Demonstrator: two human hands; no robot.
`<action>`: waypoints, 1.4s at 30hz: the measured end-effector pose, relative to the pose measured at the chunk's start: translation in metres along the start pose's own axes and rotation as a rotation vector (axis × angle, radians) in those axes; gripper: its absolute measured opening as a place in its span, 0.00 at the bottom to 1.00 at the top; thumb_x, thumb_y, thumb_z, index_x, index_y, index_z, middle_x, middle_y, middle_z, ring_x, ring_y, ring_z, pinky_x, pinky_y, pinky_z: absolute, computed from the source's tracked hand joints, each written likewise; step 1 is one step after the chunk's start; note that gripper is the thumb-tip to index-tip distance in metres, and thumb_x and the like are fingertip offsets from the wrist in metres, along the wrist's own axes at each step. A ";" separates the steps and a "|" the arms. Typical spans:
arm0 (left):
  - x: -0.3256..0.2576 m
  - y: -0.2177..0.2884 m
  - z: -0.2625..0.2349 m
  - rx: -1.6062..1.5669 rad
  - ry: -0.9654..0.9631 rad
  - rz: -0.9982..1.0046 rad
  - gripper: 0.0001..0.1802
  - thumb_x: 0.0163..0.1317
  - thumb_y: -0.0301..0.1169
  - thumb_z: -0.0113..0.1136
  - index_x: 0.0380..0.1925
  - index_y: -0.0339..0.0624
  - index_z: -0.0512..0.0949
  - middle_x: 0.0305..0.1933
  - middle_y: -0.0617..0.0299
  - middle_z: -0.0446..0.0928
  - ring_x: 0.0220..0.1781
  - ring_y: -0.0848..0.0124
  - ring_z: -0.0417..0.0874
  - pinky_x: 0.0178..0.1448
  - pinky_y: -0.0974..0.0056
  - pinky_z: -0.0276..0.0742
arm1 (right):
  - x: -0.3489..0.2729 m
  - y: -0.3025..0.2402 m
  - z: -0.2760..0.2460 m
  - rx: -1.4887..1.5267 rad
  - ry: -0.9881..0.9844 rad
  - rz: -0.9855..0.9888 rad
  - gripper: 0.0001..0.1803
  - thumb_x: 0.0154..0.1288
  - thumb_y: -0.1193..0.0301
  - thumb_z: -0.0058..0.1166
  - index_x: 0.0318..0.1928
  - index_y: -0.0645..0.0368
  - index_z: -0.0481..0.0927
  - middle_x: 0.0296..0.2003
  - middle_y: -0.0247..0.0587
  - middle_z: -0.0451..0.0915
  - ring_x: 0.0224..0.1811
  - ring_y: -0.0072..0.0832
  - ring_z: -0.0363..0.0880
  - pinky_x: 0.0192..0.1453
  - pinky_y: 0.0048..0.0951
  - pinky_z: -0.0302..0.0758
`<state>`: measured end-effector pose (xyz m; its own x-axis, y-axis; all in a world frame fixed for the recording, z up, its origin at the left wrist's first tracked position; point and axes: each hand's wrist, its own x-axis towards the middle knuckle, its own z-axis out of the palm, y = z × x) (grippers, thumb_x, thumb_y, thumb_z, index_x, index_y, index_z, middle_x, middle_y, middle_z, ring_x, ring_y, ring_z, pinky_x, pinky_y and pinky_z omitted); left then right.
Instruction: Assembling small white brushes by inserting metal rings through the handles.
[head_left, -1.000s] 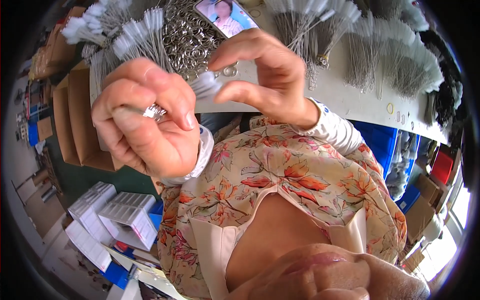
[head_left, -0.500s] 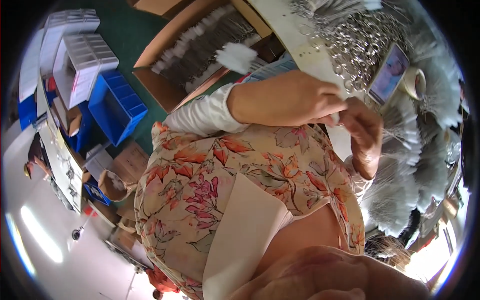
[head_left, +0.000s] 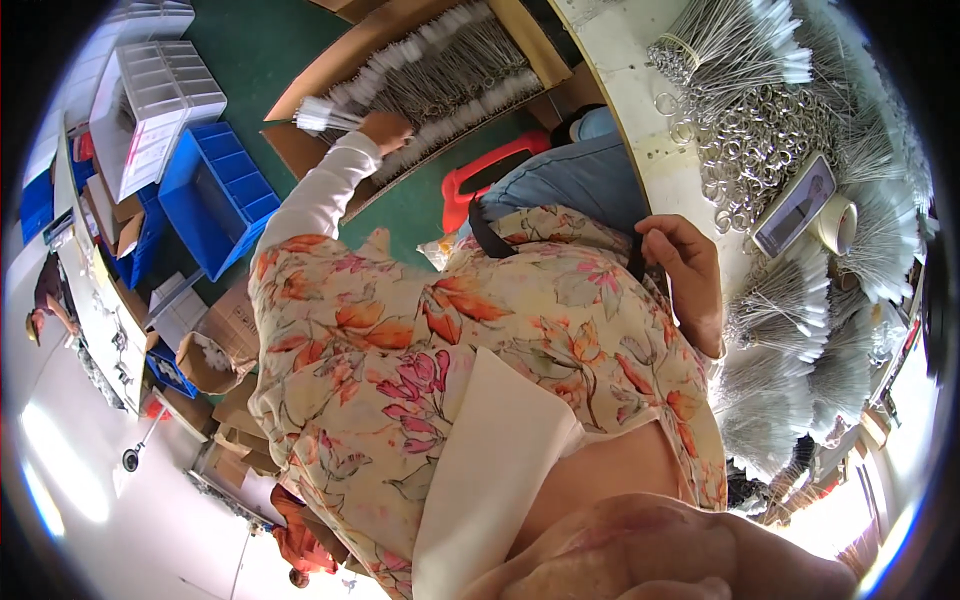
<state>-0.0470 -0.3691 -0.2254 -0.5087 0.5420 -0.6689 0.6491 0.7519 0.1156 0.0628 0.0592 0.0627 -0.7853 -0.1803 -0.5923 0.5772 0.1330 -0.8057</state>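
Note:
My left hand [head_left: 385, 131] reaches into a long cardboard box [head_left: 290, 108] at the far left of my lap. It is closed round the wire stems of a bundle of white-tipped wire brushes [head_left: 325, 116]; its fingertips are partly hidden. Rows of similar brushes [head_left: 450, 75] fill the box, with looped wire ends showing. My right hand [head_left: 688, 268] is beside the table edge, above my lap. Its fingers are loosely bent and apart from the thumb, with nothing visible in them.
On the table [head_left: 625, 75] to my right lie a heap of metal rings [head_left: 755, 140], several brush bundles [head_left: 775, 300], a phone [head_left: 795, 205] and a tape roll [head_left: 836, 224]. A red plastic stool [head_left: 455, 190] stands by the box. Blue bins [head_left: 225, 200] are further left.
My hands were together near the table edge. The left has swung left to the box; the right has stayed near the table. The brush bundle moved from the box's near side to its left end.

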 end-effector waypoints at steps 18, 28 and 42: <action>-0.053 0.099 -0.413 -1.083 0.160 0.495 0.16 0.62 0.33 0.54 0.46 0.35 0.74 0.34 0.61 0.78 0.32 0.74 0.79 0.39 0.70 0.76 | -0.088 -0.012 -0.096 -0.043 0.325 -0.504 0.08 0.62 0.76 0.53 0.40 0.64 0.79 0.35 0.38 0.79 0.38 0.22 0.77 0.42 0.23 0.73; 0.217 0.178 -0.646 -0.698 0.333 0.355 0.16 0.61 0.36 0.55 0.43 0.36 0.75 0.37 0.60 0.78 0.37 0.70 0.81 0.40 0.66 0.78 | -0.171 -0.011 -0.168 -0.029 0.759 -0.421 0.08 0.62 0.78 0.50 0.40 0.66 0.78 0.36 0.37 0.78 0.39 0.20 0.75 0.46 0.22 0.71; 0.294 0.200 -0.637 -0.517 0.445 -0.066 0.11 0.53 0.34 0.58 0.33 0.39 0.76 0.30 0.60 0.79 0.27 0.69 0.81 0.28 0.64 0.75 | -0.140 -0.036 -0.217 -0.360 0.752 -0.466 0.06 0.60 0.75 0.53 0.36 0.65 0.79 0.29 0.36 0.79 0.32 0.20 0.76 0.38 0.22 0.72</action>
<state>-0.4268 0.1800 0.0694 -0.7939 0.5084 -0.3335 0.3115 0.8111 0.4951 0.1035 0.2916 0.1746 -0.9293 0.3666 0.0445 0.1651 0.5202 -0.8379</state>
